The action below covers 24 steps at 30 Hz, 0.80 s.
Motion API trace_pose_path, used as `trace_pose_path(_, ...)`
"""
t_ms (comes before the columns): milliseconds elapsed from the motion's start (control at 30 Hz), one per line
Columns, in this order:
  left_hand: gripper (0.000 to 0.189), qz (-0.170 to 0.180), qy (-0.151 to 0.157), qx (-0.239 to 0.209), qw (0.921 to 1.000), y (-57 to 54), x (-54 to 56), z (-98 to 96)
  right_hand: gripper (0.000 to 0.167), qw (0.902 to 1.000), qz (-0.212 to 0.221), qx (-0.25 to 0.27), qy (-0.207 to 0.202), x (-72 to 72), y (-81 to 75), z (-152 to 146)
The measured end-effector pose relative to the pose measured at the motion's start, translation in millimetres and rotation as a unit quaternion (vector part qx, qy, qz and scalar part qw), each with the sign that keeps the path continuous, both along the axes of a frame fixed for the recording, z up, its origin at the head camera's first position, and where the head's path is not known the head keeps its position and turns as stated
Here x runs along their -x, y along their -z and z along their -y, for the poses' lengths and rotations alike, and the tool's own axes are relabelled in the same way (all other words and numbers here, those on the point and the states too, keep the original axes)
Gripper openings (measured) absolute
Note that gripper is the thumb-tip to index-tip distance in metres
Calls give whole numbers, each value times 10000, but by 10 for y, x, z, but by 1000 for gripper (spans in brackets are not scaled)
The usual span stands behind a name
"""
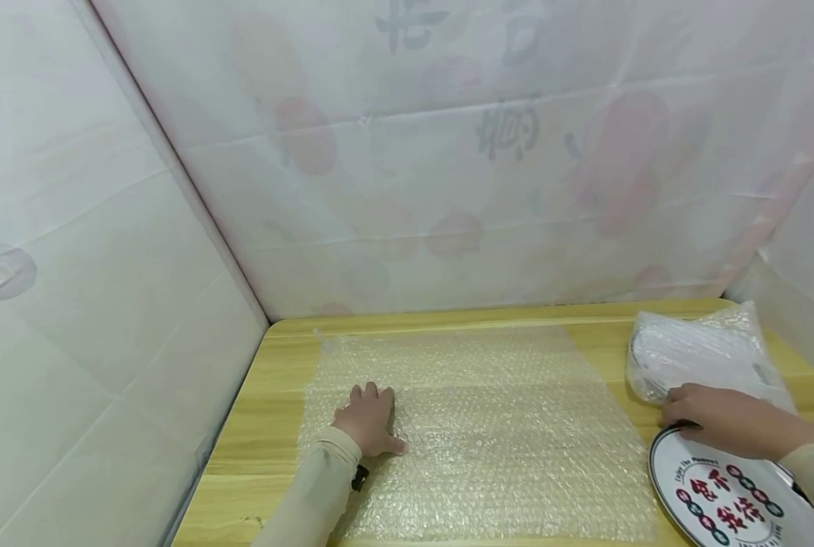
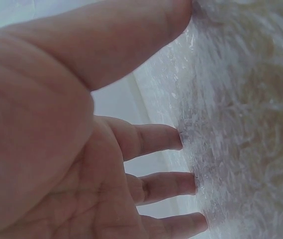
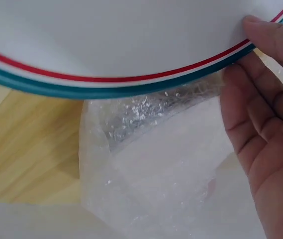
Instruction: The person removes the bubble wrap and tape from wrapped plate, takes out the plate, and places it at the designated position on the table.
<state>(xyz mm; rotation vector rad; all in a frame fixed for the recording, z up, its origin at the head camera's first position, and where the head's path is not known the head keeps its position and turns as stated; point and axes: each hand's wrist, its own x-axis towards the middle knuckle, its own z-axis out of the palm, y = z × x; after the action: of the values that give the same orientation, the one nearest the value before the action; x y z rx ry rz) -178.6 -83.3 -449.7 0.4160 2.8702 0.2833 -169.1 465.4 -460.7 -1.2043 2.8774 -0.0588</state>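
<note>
The left hand (image 1: 368,427) splays on a bubble-wrap sheet (image 1: 509,433), while the right hand (image 1: 728,418) (wrapped bundle (image 1: 697,349) just beyond it) pinches a printed plate (image 1: 721,494).

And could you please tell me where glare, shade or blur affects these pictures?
Head view: light fairly even, with small glints scattered over the bubble wrap; left wrist view: bluish haze, and the bubble wrap looks smeared and soft; right wrist view: bright specks of glare on the plastic-wrapped package, while the plate looks grey and dim.
</note>
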Motion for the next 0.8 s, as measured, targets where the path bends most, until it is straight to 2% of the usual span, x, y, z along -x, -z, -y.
trace_pose_path(67, 80, 2, -4, -8, 10000, -1, -3, -1, 31, 9997, -210, 52, -126, 1, 12, 3)
trace_pose_path(100, 79, -1, -5, -16, 10000, -5, -6, -2, 30, 9998, -171, 15, -43, 0, 0, 16)
trace_pose_path(267, 79, -23, 21, -15, 10000, -9, -6, 1, 27, 9965, 240, -198, 779, 8, -160, 207)
trace_pose_path(333, 81, -28, 9, 9, 10000, -15, -3, 3, 27, 9941, 128, -237, 1050, 46, -249, 342)
trace_pose_path(400, 81, -45, -20, 29, 10000, -17, 1, 4, 24, 9934, -192, -131, 1124, 108, -325, 505)
trace_pose_path(467, 78, -36, -39, 25, 10000, -17, 7, -1, 21, 9917, -503, 74, 1181, 156, -401, 697)
trace_pose_path(533, 74, -27, -53, 8, 10000, -14, 13, -9, 14, 9899, -586, 419, 1220, 186, -466, 923)
trace_pose_path(600, 72, -14, -71, -2, 10000, -4, 19, -17, 6, 9881, -350, 760, 1291, 205, -515, 1157)
trace_pose_path(633, 71, -8, -80, -4, 10000, 0, 21, -20, 8, 9867, -153, 894, 1346, 217, -522, 1270)
trace_pose_path(733, 70, -10, -85, 21, 10000, 12, 32, -27, 25, 9805, 571, 1170, 1475, 253, -471, 1551)
trace_pose_path(800, 69, 1, -79, 18, 10000, 10, 35, -34, 34, 9750, 1052, 1164, 1576, 273, -396, 1689)
